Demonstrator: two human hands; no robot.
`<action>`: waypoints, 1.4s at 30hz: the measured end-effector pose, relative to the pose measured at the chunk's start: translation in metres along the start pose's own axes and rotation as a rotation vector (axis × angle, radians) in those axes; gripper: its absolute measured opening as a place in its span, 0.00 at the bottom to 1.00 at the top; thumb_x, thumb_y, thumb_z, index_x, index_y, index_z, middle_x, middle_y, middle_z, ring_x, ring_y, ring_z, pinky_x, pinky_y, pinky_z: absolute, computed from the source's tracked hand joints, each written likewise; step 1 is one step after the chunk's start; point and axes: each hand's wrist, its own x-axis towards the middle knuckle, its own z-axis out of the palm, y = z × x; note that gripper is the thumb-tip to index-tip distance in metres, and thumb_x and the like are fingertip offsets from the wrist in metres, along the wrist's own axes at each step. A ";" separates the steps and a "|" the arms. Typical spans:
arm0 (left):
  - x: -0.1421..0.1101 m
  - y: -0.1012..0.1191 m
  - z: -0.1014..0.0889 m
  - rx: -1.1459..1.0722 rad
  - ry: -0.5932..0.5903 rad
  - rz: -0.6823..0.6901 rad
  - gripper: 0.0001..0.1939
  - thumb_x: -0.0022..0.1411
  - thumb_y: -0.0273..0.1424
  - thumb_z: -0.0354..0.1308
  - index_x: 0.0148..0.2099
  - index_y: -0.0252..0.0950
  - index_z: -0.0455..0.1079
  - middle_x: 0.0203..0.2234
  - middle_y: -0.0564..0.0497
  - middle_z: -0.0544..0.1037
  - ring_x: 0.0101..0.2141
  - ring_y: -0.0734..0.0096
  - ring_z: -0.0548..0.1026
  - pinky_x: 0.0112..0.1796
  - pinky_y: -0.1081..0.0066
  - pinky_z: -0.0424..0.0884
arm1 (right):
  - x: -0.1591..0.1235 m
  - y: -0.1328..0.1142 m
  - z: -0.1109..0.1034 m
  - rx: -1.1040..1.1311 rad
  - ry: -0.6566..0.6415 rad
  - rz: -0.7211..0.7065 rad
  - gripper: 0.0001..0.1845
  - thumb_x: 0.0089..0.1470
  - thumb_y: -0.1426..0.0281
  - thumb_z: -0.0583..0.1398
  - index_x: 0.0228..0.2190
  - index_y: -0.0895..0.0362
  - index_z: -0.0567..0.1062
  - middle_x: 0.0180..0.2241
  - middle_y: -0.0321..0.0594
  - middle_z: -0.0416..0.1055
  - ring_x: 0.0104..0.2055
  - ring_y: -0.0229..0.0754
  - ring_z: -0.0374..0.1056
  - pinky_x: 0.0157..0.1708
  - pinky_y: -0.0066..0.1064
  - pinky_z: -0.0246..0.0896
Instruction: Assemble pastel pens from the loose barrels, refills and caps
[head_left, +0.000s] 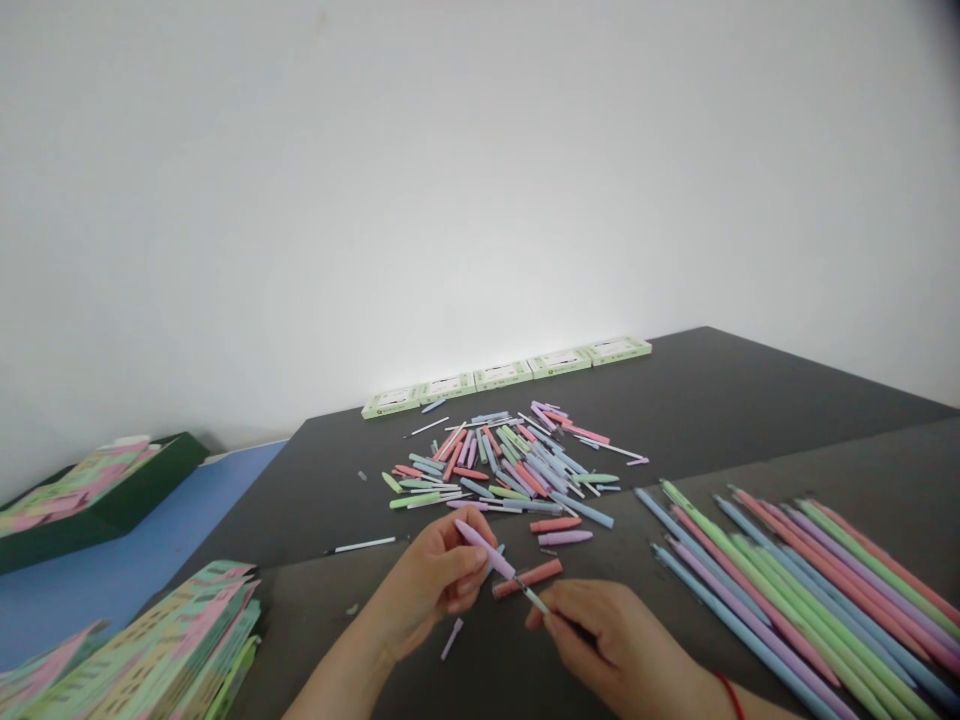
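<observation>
My left hand (431, 572) pinches a tapered purple pen barrel (484, 548) between thumb and fingers. A bit of something blue (498, 562) shows just behind that barrel; I cannot tell whether the same hand holds it. Closed around a white pen refill (535, 600), my right hand (611, 632) brings the refill's tip to the barrel's wide end. Whether the tip is inside or only touching is unclear. Behind the refill lies a pink barrel piece (541, 574). A small purple pen part (452, 639) rests on the table between the hands.
A heap of pastel pen parts (495, 465) covers the table's middle. Long pastel pens (795, 590) lie at right. Flat green boxes (502, 375) line the wall. Printed packets (172, 650) are stacked at lower left, near a dark green bin (142, 500). One refill (365, 545) lies apart.
</observation>
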 end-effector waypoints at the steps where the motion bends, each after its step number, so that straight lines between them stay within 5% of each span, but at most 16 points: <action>1: 0.000 -0.002 0.003 0.014 0.001 -0.004 0.08 0.54 0.31 0.61 0.33 0.35 0.64 0.14 0.61 0.60 0.16 0.83 0.49 0.16 0.81 0.45 | 0.000 0.001 0.001 -0.004 -0.003 0.004 0.12 0.57 0.76 0.51 0.31 0.56 0.73 0.27 0.35 0.72 0.29 0.36 0.67 0.29 0.23 0.55; 5: 0.000 -0.013 0.013 0.116 -0.017 -0.025 0.10 0.53 0.33 0.62 0.32 0.34 0.66 0.14 0.61 0.63 0.14 0.84 0.53 0.15 0.82 0.50 | 0.000 0.004 0.002 0.059 -0.003 0.036 0.14 0.57 0.74 0.52 0.45 0.55 0.70 0.30 0.36 0.72 0.30 0.38 0.67 0.31 0.26 0.56; 8: 0.002 -0.021 0.016 0.161 -0.033 -0.046 0.12 0.53 0.36 0.63 0.32 0.33 0.67 0.13 0.60 0.64 0.14 0.84 0.56 0.15 0.83 0.52 | 0.000 0.005 0.000 0.167 -0.014 0.061 0.29 0.57 0.74 0.53 0.60 0.56 0.54 0.32 0.36 0.73 0.31 0.39 0.66 0.32 0.27 0.58; 11: 0.003 -0.024 0.016 0.165 -0.055 -0.064 0.13 0.54 0.38 0.62 0.34 0.32 0.69 0.15 0.57 0.67 0.15 0.82 0.60 0.14 0.83 0.55 | 0.001 0.007 -0.001 0.206 -0.043 0.063 0.34 0.57 0.73 0.53 0.63 0.57 0.48 0.34 0.37 0.73 0.31 0.40 0.66 0.34 0.29 0.59; 23: 0.006 -0.042 0.019 0.169 -0.052 0.002 0.14 0.55 0.38 0.62 0.37 0.32 0.70 0.21 0.53 0.73 0.18 0.78 0.70 0.16 0.82 0.63 | 0.003 0.008 0.000 0.345 -0.044 0.048 0.36 0.57 0.74 0.55 0.63 0.55 0.47 0.37 0.38 0.75 0.37 0.41 0.69 0.40 0.32 0.60; 29: 0.004 -0.044 0.020 0.242 -0.073 0.017 0.12 0.57 0.36 0.61 0.36 0.31 0.70 0.21 0.50 0.76 0.18 0.79 0.69 0.16 0.83 0.62 | 0.008 0.008 0.003 0.704 -0.099 0.233 0.36 0.55 0.71 0.56 0.62 0.57 0.50 0.30 0.36 0.72 0.24 0.35 0.62 0.21 0.25 0.56; 34: 0.006 -0.044 0.024 0.231 -0.117 -0.012 0.13 0.57 0.37 0.61 0.36 0.30 0.71 0.21 0.48 0.78 0.17 0.79 0.68 0.15 0.82 0.60 | 0.013 0.015 0.003 0.969 -0.228 0.301 0.38 0.53 0.55 0.58 0.58 0.64 0.56 0.19 0.30 0.65 0.15 0.31 0.57 0.15 0.22 0.53; 38: 0.009 -0.045 0.025 0.194 -0.010 0.041 0.13 0.56 0.36 0.61 0.37 0.30 0.72 0.18 0.51 0.76 0.18 0.75 0.71 0.16 0.80 0.63 | 0.016 0.018 -0.001 0.932 -0.196 0.289 0.40 0.50 0.52 0.59 0.56 0.61 0.54 0.23 0.33 0.68 0.18 0.33 0.61 0.16 0.23 0.55; 42: 0.013 -0.045 0.018 0.078 0.171 0.172 0.12 0.55 0.35 0.63 0.37 0.31 0.72 0.19 0.53 0.73 0.20 0.74 0.71 0.17 0.79 0.64 | 0.014 0.013 -0.009 0.525 -0.020 0.283 0.23 0.46 0.69 0.63 0.44 0.57 0.63 0.32 0.38 0.71 0.31 0.40 0.68 0.26 0.27 0.61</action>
